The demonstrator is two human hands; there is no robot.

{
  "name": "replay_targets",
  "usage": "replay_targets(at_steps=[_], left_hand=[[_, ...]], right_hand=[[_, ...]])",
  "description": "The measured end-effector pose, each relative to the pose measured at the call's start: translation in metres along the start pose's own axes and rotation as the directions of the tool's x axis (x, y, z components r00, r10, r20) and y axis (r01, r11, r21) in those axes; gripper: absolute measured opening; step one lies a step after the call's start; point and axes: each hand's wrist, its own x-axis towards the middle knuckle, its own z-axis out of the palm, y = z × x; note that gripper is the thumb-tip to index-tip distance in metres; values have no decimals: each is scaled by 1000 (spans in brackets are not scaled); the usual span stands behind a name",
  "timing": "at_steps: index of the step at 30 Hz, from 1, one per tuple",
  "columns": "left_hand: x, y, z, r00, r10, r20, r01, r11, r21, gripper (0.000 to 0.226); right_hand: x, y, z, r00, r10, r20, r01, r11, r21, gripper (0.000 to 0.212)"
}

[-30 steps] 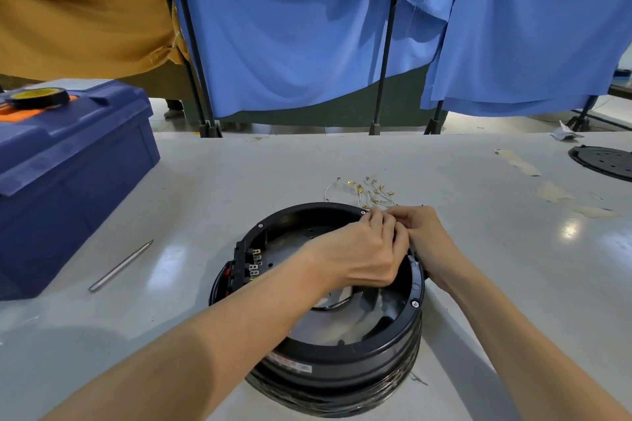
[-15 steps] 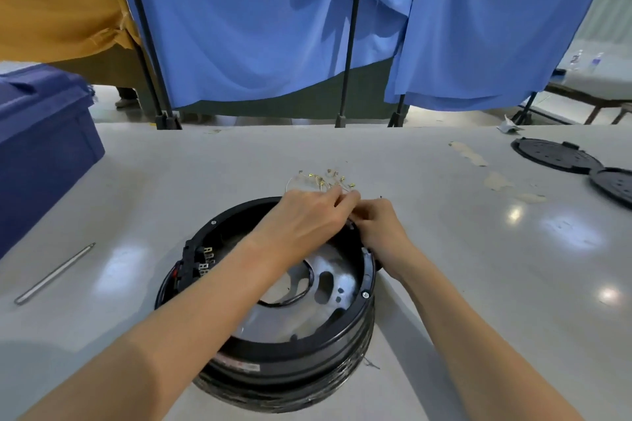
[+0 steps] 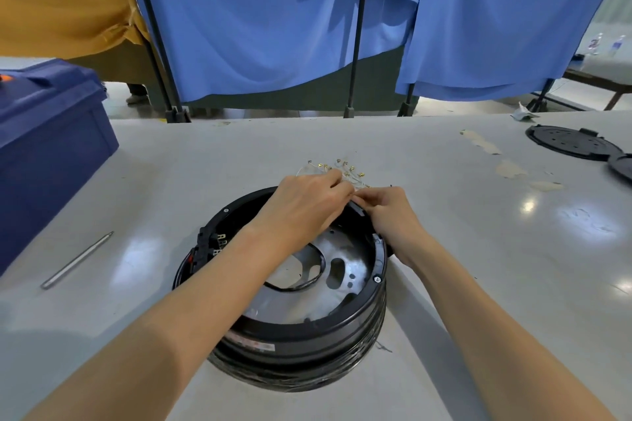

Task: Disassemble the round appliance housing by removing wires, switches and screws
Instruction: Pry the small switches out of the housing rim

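A round black appliance housing (image 3: 301, 335) lies open side up on the white table, a grey metal plate (image 3: 345, 270) inside it. A black switch block with metal tabs (image 3: 208, 246) sits on its left rim, and a screw (image 3: 377, 279) on the right rim. My left hand (image 3: 304, 205) and my right hand (image 3: 393, 212) meet at the far rim, fingers pinched on thin clear wires (image 3: 355, 190). Just beyond the rim lies a bundle of these wires with brass terminals (image 3: 338, 167). My fingertips hide the exact point of grip.
A large blue toolbox (image 3: 48, 143) stands at the left. A thin metal rod (image 3: 77, 260) lies on the table near it. Two black round covers (image 3: 571, 142) rest at the far right. Blue and yellow cloths hang on black stands behind the table's far edge.
The view has shifted, so the housing sits lower and more central. Both hands stay pinched together at the far rim, reaching slightly further toward the wire bundle.
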Motion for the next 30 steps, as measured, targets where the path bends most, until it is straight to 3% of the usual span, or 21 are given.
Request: replay_targets(at_steps=[4, 12, 19, 24, 30], left_hand=[[-1, 1, 1, 1000, -10, 11, 10, 1000, -5, 29], [-4, -2, -3, 999, -27, 39, 29, 998, -52, 25], [-4, -4, -5, 987, -90, 132, 103, 990, -93, 23], [-5, -7, -11, 974, -148, 170, 174, 973, -152, 21], [-9, -11, -14, 953, -235, 193, 270, 946, -181, 24]], right_hand=[[-1, -1, 0, 1000, 2, 1, -2, 1000, 1, 24], [-3, -4, 1, 1000, 13, 5, -13, 998, 59, 25], [-4, -8, 0, 999, -15, 37, 15, 1000, 1, 48], [-7, -8, -3, 991, -56, 120, 52, 998, 37, 31], [-8, -11, -4, 992, -54, 114, 50, 998, 38, 18]])
